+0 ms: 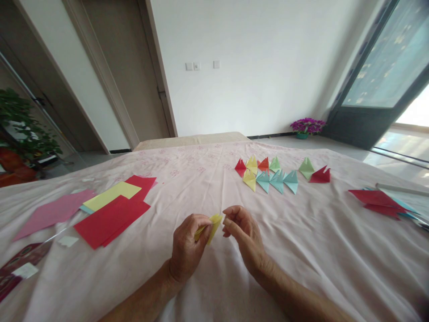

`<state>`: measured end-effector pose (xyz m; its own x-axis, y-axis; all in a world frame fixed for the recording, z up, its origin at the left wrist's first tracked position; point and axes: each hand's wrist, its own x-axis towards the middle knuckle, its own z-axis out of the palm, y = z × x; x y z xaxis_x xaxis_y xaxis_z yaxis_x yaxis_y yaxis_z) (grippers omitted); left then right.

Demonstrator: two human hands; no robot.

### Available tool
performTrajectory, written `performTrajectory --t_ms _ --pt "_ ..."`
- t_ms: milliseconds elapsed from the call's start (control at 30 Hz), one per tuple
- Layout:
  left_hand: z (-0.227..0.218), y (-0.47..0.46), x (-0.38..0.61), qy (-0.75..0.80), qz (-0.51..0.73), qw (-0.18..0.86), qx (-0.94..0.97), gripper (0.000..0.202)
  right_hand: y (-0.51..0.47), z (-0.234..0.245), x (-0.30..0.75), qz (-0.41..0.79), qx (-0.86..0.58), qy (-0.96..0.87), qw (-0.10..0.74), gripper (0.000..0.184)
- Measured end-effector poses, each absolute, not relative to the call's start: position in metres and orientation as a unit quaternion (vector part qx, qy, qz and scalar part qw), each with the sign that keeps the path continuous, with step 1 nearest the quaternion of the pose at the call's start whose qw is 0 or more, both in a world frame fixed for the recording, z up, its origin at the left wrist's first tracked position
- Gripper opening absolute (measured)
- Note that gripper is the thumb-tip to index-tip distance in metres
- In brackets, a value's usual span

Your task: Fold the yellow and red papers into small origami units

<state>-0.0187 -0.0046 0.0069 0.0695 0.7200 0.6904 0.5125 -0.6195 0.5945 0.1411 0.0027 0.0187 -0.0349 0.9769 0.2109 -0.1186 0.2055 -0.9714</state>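
Near the front middle of the cloth, my left hand (189, 241) is closed on a small folded yellow paper (215, 228), pinched between thumb and fingers. Part of the paper is hidden behind the fingers. Just to its right is my right hand (244, 235), fingers curled with a gap between them and the paper; nothing shows in its grasp. Farther back on the right stand several folded paper pieces in two rows, among them a yellow one (249, 180) and a light blue one (277, 181). A green folded piece (306, 167) and a red folded piece (321, 175) sit apart from them.
A pale pink cloth (201, 179) with wrinkles covers the surface. On the left lie red paper sheets (107, 221), a yellow sheet (110, 197) and pink sheets (55, 210). Red paper pieces (378, 201) lie at the right edge. Purple flowers (308, 125) stand by the wall.
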Motion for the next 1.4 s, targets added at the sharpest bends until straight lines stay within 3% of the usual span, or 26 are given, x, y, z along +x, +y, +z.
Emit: performTrajectory --t_ms 100,333,567,867,1200,1400 --pt "0.002 -0.006 -0.016 0.472 0.564 0.206 0.645 0.009 0.000 0.016 0.140 0.436 -0.402 -0.577 0.562 0.015" --pt "-0.005 -0.009 -0.009 0.467 0.592 0.340 0.563 0.014 -0.007 0.021 0.137 0.319 -0.385 -0.674 0.543 0.015" --pt "0.002 -0.010 -0.003 0.451 0.596 0.392 0.537 0.018 -0.008 0.019 0.136 0.286 -0.399 -0.683 0.540 0.014" --pt "0.004 -0.011 -0.005 0.467 0.582 0.332 0.577 0.017 -0.010 0.019 0.135 0.262 -0.415 -0.684 0.539 0.010" --pt "-0.005 -0.010 -0.012 0.450 0.586 0.141 0.659 0.009 -0.010 0.021 0.133 0.239 -0.391 -0.686 0.566 0.004" --pt "-0.008 -0.010 -0.013 0.429 0.585 0.085 0.683 0.014 -0.012 0.021 0.133 0.234 -0.375 -0.683 0.581 0.005"
